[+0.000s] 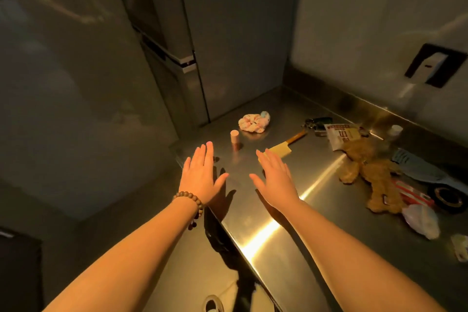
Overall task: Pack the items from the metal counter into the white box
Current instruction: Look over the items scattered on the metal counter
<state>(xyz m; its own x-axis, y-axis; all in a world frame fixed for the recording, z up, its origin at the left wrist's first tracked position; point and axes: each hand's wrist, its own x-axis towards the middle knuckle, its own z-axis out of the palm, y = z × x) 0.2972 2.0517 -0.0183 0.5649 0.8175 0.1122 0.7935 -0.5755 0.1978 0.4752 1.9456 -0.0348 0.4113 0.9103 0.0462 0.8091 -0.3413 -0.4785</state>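
While nothing has yet been picked up, the items to be packed lie scattered across the brushed stainless-steel counter (291, 200): a small pink cylinder (234, 137) stands upright just beyond the left hand, a pastel fabric scrunchie (254, 122) sits farther back, and a pale yellow cleaver-shaped toy with a wooden handle (283, 147) lies just past the right hand. To the right, a shaggy brown plush toy (371, 172) sprawls among a printed snack packet (340, 135), a dark bunch of keys (316, 123), a blue-grey folded cloth (420, 167), a dark roll of tape (449, 197) and a crumpled white plastic bag (421, 220).

Both hands hover flat over the near left part of the counter, the left hand (201, 177) and right hand (276, 177) with fingers spread and grasping nothing. The white box is nowhere in view, so its place cannot be told.

Likely hazards: the upright cylinder could tip and roll off the counter's near edge if brushed, and grabbing at the tangled pile on the right could drag neighbouring small pieces to the floor. Dim, glaring light may hide small items.
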